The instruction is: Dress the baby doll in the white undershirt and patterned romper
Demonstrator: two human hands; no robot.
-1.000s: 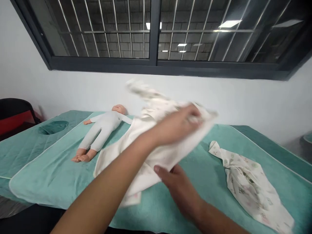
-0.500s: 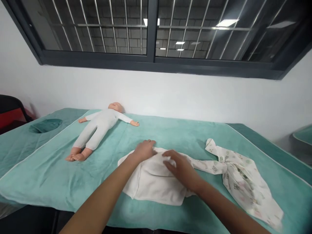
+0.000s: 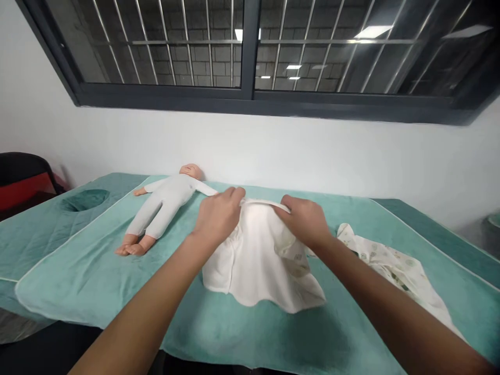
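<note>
A white baby shirt (image 3: 260,255) hangs from both my hands, its upper edge stretched between them and its lower part draping to the green cover. My left hand (image 3: 221,216) is closed around the left end of that edge. On the other end, my right hand (image 3: 307,219) pinches the cloth between thumb and fingers. A small printed patch shows inside the shirt near the right hand. To the right lies a printed baby garment (image 3: 394,265), crumpled and partly hidden by my right forearm. A baby doll (image 3: 170,195) in white lies on its back at the far left.
Under everything spreads a green cover (image 3: 97,265) on a bed-like table, with a round hole (image 3: 86,200) at its left end. A white wall (image 3: 273,151) and a barred window (image 3: 250,99) stand behind. A red and black chair (image 3: 27,187) is at far left.
My hands, which rested on the flat-lying shirt, have closed on its upper edge and lifted it. The view has shifted slightly; the doll lies as before.
</note>
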